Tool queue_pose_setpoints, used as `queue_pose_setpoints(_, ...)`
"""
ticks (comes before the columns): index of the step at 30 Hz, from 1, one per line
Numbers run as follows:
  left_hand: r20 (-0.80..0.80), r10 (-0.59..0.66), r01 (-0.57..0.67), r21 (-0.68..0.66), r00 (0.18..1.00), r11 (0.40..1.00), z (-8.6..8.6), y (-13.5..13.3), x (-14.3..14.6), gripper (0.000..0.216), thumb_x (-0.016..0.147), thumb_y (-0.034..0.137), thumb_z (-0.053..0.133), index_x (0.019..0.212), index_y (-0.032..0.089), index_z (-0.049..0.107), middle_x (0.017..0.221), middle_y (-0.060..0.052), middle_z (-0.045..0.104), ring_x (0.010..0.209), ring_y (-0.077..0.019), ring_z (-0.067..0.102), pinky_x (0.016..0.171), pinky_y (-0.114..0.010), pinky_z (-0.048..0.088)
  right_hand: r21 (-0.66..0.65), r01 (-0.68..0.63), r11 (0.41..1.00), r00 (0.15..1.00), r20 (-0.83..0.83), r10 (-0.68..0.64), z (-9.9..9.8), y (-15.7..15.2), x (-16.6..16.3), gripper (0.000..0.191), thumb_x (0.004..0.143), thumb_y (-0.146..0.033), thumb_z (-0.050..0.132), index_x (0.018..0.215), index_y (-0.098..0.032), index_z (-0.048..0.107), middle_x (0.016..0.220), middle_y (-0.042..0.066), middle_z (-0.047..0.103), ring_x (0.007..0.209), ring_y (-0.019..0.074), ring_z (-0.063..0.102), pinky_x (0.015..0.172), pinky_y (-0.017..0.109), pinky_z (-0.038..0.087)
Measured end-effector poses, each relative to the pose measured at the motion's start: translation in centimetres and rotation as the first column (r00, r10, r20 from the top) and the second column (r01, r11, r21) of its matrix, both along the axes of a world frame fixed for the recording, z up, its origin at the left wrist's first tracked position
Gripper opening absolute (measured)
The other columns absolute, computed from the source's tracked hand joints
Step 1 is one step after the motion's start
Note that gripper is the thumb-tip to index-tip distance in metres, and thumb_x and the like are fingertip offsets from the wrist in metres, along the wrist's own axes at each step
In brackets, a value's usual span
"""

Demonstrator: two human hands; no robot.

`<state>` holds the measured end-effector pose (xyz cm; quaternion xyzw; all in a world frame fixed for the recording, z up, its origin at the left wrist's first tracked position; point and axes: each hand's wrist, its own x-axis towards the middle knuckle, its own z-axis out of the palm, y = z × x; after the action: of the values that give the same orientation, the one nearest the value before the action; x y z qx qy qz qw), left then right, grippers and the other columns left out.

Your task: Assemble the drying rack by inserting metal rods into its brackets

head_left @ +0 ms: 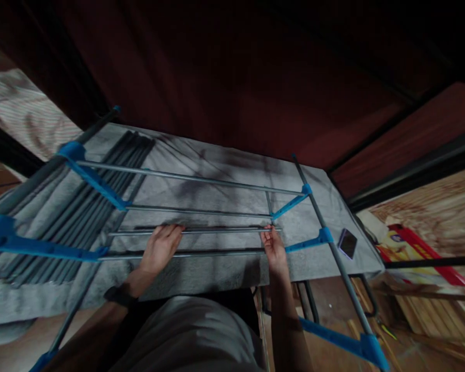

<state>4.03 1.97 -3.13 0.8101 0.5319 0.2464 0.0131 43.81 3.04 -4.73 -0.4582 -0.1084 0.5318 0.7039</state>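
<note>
A metal frame of grey rods and blue plastic connectors (pixel 96 182) stands over a grey cloth-covered surface (pixel 217 170). My left hand (pixel 160 247) grips a loose grey rod (pixel 201 230) near its left end, fingers curled over it. My right hand (pixel 273 245) pinches the same rod at its right end, close to a blue connector (pixel 290 204). The rod lies level between two fitted crossbars.
A bundle of spare grey rods (pixel 81 206) lies on the cloth at the left. A dark phone (pixel 347 243) rests near the cloth's right edge. A red and yellow package (pixel 411 250) lies on the wooden floor at the right. Dark red wall panels stand behind.
</note>
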Motion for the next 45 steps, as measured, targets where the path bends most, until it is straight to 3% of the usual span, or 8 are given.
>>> queue_pose_setpoints(10,-0.012,0.008,-0.008,-0.013,1.0,1.0,0.4,0.3,0.0,0.032,0.1,0.032,0.038,0.108,0.021,0.067,0.097,-0.009,0.074,0.095,-0.028,0.068,0.088,-0.043,0.047,0.028,-0.024,0.999,0.996,-0.085,0.027,0.2,0.0,0.0,0.012,0.084,-0.012,0.07,0.084,-0.024,0.067,0.091,-0.002,0.076,0.09,0.0126,0.071,0.095,0.033,0.055)
queue_pose_setpoints(27,-0.003,-0.034,0.034,0.016,0.999,0.999,-0.3,0.6,-0.3,0.032,0.101,0.039,0.041,0.11,0.021,0.065,0.1,-0.009,0.074,0.096,-0.0289,0.067,0.088,-0.043,0.047,0.021,0.022,1.0,0.998,-0.052,-0.021,0.6,0.1,-0.2,0.008,0.086,-0.024,0.073,0.085,-0.024,0.065,0.084,-0.003,0.075,0.088,0.0123,0.07,0.095,0.032,0.054)
queue_pose_setpoints(36,-0.062,-0.022,0.024,0.037,0.998,0.999,0.1,0.4,0.0,0.035,0.102,0.039,0.037,0.116,0.021,0.064,0.103,-0.009,0.073,0.099,-0.029,0.066,0.09,-0.044,0.044,-0.002,0.055,0.998,0.993,-0.105,-0.055,1.0,0.0,-0.3,0.004,0.091,-0.026,0.068,0.088,-0.024,0.066,0.08,-0.003,0.074,0.088,0.0136,0.07,0.096,0.033,0.053)
queue_pose_setpoints(45,-0.081,-0.024,0.025,0.016,0.996,1.0,0.6,0.3,0.4,0.036,0.102,0.042,0.038,0.114,0.021,0.066,0.099,-0.009,0.074,0.096,-0.0291,0.065,0.086,-0.042,0.042,-0.001,0.049,0.999,0.989,-0.143,-0.048,1.2,0.2,-0.5,0.012,0.095,-0.021,0.061,0.084,-0.023,0.064,0.077,-0.004,0.071,0.079,0.0109,0.069,0.095,0.03,0.055)
